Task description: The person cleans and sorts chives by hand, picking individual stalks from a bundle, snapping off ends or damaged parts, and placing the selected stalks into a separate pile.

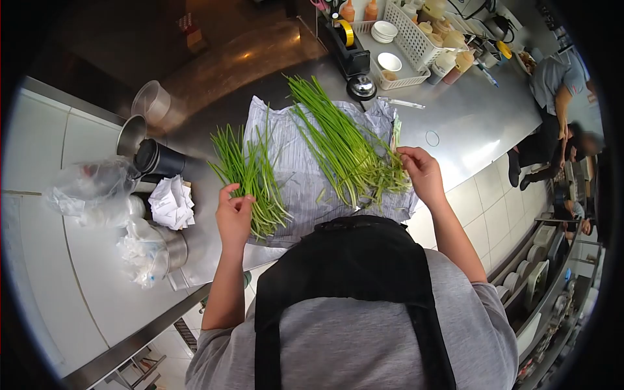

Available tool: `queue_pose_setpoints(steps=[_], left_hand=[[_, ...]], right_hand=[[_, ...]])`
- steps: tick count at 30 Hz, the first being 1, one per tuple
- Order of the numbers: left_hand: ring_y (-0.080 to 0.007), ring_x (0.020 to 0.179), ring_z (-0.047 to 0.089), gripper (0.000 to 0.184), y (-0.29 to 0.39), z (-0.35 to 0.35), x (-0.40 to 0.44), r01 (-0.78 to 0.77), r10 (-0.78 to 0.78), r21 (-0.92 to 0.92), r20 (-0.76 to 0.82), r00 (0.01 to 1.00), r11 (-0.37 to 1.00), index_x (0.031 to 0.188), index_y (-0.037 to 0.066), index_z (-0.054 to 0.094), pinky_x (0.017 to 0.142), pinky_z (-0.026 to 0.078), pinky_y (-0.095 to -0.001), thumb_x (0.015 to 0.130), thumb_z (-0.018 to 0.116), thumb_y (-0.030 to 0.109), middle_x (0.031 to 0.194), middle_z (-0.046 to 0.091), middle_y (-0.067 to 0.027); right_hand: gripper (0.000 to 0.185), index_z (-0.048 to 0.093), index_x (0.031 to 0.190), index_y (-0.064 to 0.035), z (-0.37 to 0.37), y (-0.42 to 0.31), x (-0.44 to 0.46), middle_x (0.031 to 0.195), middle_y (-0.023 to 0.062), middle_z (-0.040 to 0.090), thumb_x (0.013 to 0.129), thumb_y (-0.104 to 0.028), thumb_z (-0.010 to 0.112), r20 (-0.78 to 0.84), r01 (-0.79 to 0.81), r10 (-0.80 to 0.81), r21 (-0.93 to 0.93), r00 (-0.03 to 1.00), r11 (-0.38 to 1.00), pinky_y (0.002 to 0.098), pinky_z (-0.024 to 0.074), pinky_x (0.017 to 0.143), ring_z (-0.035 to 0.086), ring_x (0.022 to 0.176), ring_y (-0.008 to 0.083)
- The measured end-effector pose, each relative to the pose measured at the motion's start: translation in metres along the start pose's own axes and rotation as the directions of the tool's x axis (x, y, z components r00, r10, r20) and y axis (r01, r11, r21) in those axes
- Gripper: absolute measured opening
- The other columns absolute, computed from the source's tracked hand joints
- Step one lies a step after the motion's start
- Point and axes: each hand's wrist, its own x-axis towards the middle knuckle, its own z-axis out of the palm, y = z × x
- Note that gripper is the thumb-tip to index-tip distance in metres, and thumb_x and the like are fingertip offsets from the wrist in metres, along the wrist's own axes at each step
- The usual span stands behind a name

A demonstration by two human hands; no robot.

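Two piles of long green stalks lie on a crumpled grey striped cloth [296, 188] on the steel counter. The larger pile [341, 140] is at the centre right, with frayed, paler bits at its near end. The smaller pile [250, 179] lies to the left. My left hand [234, 211] is at the near left side of the smaller pile, fingers bent and touching the stalks; whether it grips any is unclear. My right hand [421, 170] is at the right end of the larger pile, thumb and fingertips pinched together beside the pale bits; what they hold is too small to name.
Back right on the counter [481, 123] are a tape dispenser [351, 49], a bell [361, 87], a pen [402, 103], a rubber band [432, 138] and a white basket [409, 39] with bottles. Left are cups, plastic bags [97, 188] and papers [171, 203]. People stand far right.
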Motion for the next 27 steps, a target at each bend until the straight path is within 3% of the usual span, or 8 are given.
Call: queue_pose_setpoints(steps=[1, 4, 6, 9, 12, 14, 20, 27], left_hand=[[-0.0109, 0.060, 0.058, 0.023, 0.001, -0.002, -0.003, 0.008, -0.008, -0.001, 0.004, 1.000, 1.000, 0.106, 0.002, 0.055, 0.059, 0.045, -0.0253, 0.086, 0.063, 0.009, 0.075, 0.068, -0.0082], [-0.0189, 0.065, 0.060, 0.026, 0.005, -0.002, -0.008, 0.000, -0.006, 0.209, 0.028, 1.000, 0.978, 0.106, 0.004, 0.056, 0.062, 0.047, -0.0302, 0.083, 0.066, 0.011, 0.076, 0.065, -0.0098], [-0.0228, 0.077, 0.059, 0.023, 0.012, 0.001, -0.010, -0.300, 0.396, 0.609, -0.026, 0.918, 0.735, 0.102, 0.006, 0.059, 0.068, 0.047, -0.0349, 0.081, 0.068, 0.009, 0.083, 0.060, -0.0109], [-0.0302, 0.084, 0.057, 0.024, 0.047, 0.013, -0.005, -0.476, 0.637, 0.635, -0.033, 0.770, 0.608, 0.099, 0.008, 0.062, 0.073, 0.046, -0.0390, 0.077, 0.069, 0.011, 0.087, 0.056, -0.0116], [-0.0294, 0.081, 0.059, 0.021, 0.043, 0.048, 0.011, -0.659, 0.648, 0.349, 0.166, 0.743, 0.666, 0.099, 0.006, 0.062, 0.069, 0.047, -0.0373, 0.079, 0.069, 0.012, 0.087, 0.058, -0.0141], [-0.0329, 0.072, 0.061, 0.019, 0.043, 0.086, 0.018, -0.560, 0.505, 0.190, 0.274, 0.819, 0.806, 0.093, 0.004, 0.062, 0.064, 0.049, -0.0384, 0.080, 0.069, 0.016, 0.082, 0.061, -0.0152], [-0.0317, 0.072, 0.063, 0.019, 0.049, 0.146, 0.031, -0.455, 0.263, 0.523, 0.402, 0.877, 0.720, 0.083, 0.004, 0.059, 0.065, 0.050, -0.0411, 0.080, 0.068, 0.020, 0.078, 0.065, -0.0141], [-0.0249, 0.068, 0.064, 0.023, 0.014, 0.161, 0.046, -0.304, 0.214, 0.156, 0.426, 0.879, 0.940, 0.086, 0.001, 0.060, 0.062, 0.051, -0.0347, 0.076, 0.072, 0.018, 0.074, 0.065, -0.0122]], right_hand=[[0.018, 0.064, 0.103, 0.0026, -0.001, 0.004, -0.002, 0.089, 0.0097, 0.064, 0.088, -0.004, 0.058, 0.022, 0.105, -0.103, -0.280, 0.994, 0.954, 0.0255, 0.0475, 0.067, 0.058, 0.070, 0.0162], [0.021, 0.063, 0.105, 0.0021, 0.005, 0.008, -0.008, 0.091, 0.0151, 0.062, 0.086, -0.005, 0.058, 0.040, 0.201, -0.204, -0.428, 0.978, 0.881, 0.0326, 0.0495, 0.070, 0.060, 0.074, 0.0273], [0.018, 0.066, 0.100, -0.0020, 0.006, 0.017, -0.009, 0.093, 0.0130, 0.061, 0.084, -0.008, 0.060, 0.077, 0.337, -0.360, -0.569, 0.930, 0.750, 0.0410, 0.0488, 0.078, 0.059, 0.082, 0.0310], [0.018, 0.067, 0.097, -0.0057, 0.006, 0.007, -0.011, 0.093, 0.0090, 0.062, 0.081, -0.007, 0.062, 0.057, 0.309, -0.387, -0.711, 0.920, 0.631, 0.0393, 0.0463, 0.080, 0.057, 0.085, 0.0271], [0.013, 0.067, 0.092, -0.0081, 0.003, 0.008, -0.011, 0.087, 0.0041, 0.063, 0.079, -0.007, 0.063, 0.088, 0.293, -0.346, -0.742, 0.934, 0.603, 0.0366, 0.0445, 0.078, 0.057, 0.085, 0.0247], [0.011, 0.066, 0.089, -0.0086, 0.005, 0.003, -0.011, 0.084, 0.0027, 0.063, 0.078, -0.006, 0.065, 0.048, 0.289, -0.369, -0.717, 0.928, 0.634, 0.0356, 0.0443, 0.075, 0.057, 0.083, 0.0240], [0.015, 0.063, 0.080, -0.0060, 0.006, 0.001, -0.015, 0.078, 0.0032, 0.062, 0.071, 0.000, 0.074, -0.134, 0.274, -0.349, -0.394, 0.927, 0.877, 0.0312, 0.0461, 0.069, 0.056, 0.075, 0.0203], [0.017, 0.068, 0.093, -0.0051, 0.011, 0.026, -0.026, 0.091, 0.0088, 0.062, 0.078, 0.000, 0.066, -0.039, 0.272, -0.317, -0.425, 0.948, 0.864, 0.0374, 0.0454, 0.078, 0.056, 0.088, 0.0264]])
